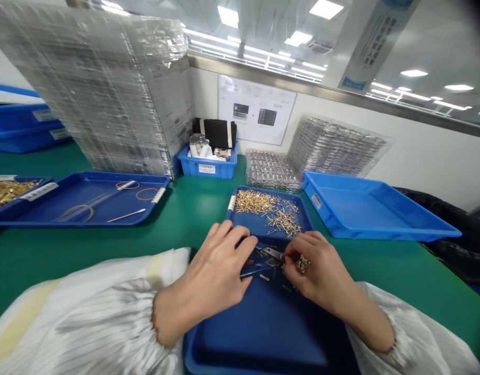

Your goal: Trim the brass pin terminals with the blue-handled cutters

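My left hand (218, 263) is closed around the blue handles of a pair of pliers (256, 270), whose metal jaws point right. The jaw tips meet the fingertips of my right hand (325, 263). A cluster of small gold metal parts (303, 263) is held in that hand, partly hidden by its fingers. Both hands are over a dark blue tray (259, 338), where a few tiny metal pieces (264, 277) lie below the pliers. Just beyond, a smaller blue tray (245, 221) holds a heap of gold pins (259, 202).
On the green table (185, 208), a blue tray (107, 192) with rubber bands and a cotton swab (126, 215) lies left. A lighter blue tray (376, 211) sits right. Stacked clear plastic trays (118, 94) rise behind, beside a blue bin (208, 167).
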{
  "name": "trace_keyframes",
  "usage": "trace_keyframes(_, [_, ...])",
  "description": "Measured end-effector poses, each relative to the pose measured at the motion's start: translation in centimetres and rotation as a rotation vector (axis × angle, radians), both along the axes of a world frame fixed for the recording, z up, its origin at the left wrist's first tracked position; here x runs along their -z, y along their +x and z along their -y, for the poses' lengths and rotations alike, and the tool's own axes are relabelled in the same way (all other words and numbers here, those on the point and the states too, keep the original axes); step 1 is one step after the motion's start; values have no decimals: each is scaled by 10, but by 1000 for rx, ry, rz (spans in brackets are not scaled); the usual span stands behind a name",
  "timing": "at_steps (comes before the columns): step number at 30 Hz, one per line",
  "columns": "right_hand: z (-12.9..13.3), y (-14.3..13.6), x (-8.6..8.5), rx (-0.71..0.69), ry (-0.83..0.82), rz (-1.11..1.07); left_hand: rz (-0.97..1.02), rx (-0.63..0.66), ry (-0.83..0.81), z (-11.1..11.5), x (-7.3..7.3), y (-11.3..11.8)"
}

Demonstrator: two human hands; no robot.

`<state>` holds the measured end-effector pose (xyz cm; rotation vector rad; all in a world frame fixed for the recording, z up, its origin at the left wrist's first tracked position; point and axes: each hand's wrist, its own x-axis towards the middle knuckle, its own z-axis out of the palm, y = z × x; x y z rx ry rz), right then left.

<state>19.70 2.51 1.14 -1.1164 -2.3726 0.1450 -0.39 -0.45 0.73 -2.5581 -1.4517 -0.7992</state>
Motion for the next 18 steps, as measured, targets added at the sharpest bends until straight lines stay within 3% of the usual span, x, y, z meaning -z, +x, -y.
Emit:
trace_keyframes(5, [-1, 1, 3, 1, 21, 57, -50, 12, 20, 1, -3, 1])
trace_keyframes(11, [-6, 4, 0, -36, -113, 7, 20, -30, -65, -3, 0, 0])
trace_keyframes(16, [-19, 23, -2, 117, 49, -168, 31, -119, -79, -6, 3, -3])
trace_keyframes(18, [-21, 33, -6, 121, -30, -88, 24, -155, -74, -6, 2, -3])
